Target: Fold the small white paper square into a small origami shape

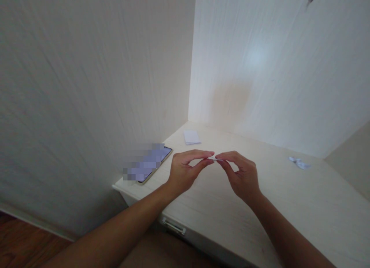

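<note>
A small, thin white piece that looks like folded paper (214,158) is held edge-on above the desk. My left hand (185,169) pinches its left end between thumb and fingers. On the other end, my right hand (243,173) closes in the same kind of pinch. The fingertips of both hands nearly meet and cover most of the piece, so its full shape is hidden. Behind my left hand, a flat stack of white paper (191,137) lies on the desk.
A phone (156,164), partly blurred out, lies at the desk's left edge by the wall. Farther right is a crumpled or twisted white paper (300,162). The pale desk (289,206) meets walls at the left and back. A drawer handle (174,226) shows below its front edge.
</note>
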Action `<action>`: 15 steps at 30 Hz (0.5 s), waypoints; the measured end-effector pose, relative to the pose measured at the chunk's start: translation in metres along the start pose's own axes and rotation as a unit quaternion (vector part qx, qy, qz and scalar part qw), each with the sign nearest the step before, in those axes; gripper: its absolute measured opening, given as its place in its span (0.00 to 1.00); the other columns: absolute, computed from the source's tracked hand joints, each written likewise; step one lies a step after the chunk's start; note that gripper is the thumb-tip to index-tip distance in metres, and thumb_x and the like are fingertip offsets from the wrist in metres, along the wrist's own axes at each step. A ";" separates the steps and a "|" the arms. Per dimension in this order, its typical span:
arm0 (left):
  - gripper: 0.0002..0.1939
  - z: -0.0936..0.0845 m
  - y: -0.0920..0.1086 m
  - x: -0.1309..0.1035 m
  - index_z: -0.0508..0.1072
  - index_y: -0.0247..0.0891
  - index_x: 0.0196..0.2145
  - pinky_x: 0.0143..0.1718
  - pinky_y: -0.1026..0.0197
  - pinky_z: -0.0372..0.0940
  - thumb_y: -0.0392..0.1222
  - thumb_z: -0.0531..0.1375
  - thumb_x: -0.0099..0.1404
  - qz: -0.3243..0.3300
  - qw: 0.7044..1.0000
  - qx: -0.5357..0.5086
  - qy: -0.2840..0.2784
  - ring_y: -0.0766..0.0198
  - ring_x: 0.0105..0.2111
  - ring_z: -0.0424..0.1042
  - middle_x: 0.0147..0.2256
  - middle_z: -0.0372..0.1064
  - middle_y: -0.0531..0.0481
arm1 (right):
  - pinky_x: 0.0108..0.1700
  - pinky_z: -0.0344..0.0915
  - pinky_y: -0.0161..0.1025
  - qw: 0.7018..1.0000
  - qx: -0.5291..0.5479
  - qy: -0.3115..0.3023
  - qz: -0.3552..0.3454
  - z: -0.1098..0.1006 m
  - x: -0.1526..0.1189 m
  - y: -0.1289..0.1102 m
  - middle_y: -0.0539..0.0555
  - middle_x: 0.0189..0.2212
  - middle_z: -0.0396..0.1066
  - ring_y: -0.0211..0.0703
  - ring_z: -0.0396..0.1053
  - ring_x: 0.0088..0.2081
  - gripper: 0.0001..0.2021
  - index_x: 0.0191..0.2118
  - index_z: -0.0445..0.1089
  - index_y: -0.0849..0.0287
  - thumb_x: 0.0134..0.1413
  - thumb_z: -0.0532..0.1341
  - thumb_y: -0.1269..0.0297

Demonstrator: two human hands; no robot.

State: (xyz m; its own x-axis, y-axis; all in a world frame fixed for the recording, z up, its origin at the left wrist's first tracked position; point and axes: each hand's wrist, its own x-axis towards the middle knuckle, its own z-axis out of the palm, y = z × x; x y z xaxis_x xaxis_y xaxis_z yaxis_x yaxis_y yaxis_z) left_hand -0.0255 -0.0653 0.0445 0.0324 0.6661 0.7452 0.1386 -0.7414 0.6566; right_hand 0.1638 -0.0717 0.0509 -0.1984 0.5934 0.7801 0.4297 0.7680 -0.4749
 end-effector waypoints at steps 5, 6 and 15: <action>0.05 -0.003 0.000 0.003 0.83 0.44 0.37 0.45 0.57 0.74 0.37 0.68 0.61 0.008 0.999 -0.007 -0.030 0.58 0.39 0.80 0.39 0.81 0.49 | 0.45 0.71 0.43 1.000 -0.004 -0.007 0.004 -0.001 0.001 0.001 0.53 0.37 0.79 0.46 0.76 0.40 0.06 0.40 0.77 0.51 0.63 0.61 0.66; 0.05 -0.004 0.000 0.003 0.83 0.44 0.37 0.45 0.57 0.74 0.38 0.68 0.62 0.009 0.999 -0.008 -0.036 0.58 0.39 0.80 0.39 0.81 0.49 | 0.45 0.71 0.43 1.000 -0.005 -0.012 0.008 -0.001 0.001 0.001 0.53 0.36 0.79 0.46 0.76 0.40 0.06 0.39 0.77 0.52 0.63 0.61 0.65; 0.02 -0.003 -0.004 0.004 0.83 0.42 0.32 0.44 0.57 0.73 0.40 0.68 0.62 -0.045 0.998 -0.024 -0.042 0.59 0.36 0.80 0.36 0.81 0.48 | 0.40 0.69 0.41 0.998 0.009 -0.035 0.058 0.001 0.000 0.010 0.52 0.34 0.79 0.44 0.74 0.35 0.06 0.38 0.78 0.52 0.62 0.63 0.62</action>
State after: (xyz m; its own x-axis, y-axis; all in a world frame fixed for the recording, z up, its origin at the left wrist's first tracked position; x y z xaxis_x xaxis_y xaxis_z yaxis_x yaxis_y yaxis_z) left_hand -0.0284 -0.0596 0.0455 0.1055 0.7327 0.6724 0.0979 -0.6805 0.7262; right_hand 0.1669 -0.0636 0.0459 -0.2100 0.6929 0.6897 0.4367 0.6977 -0.5680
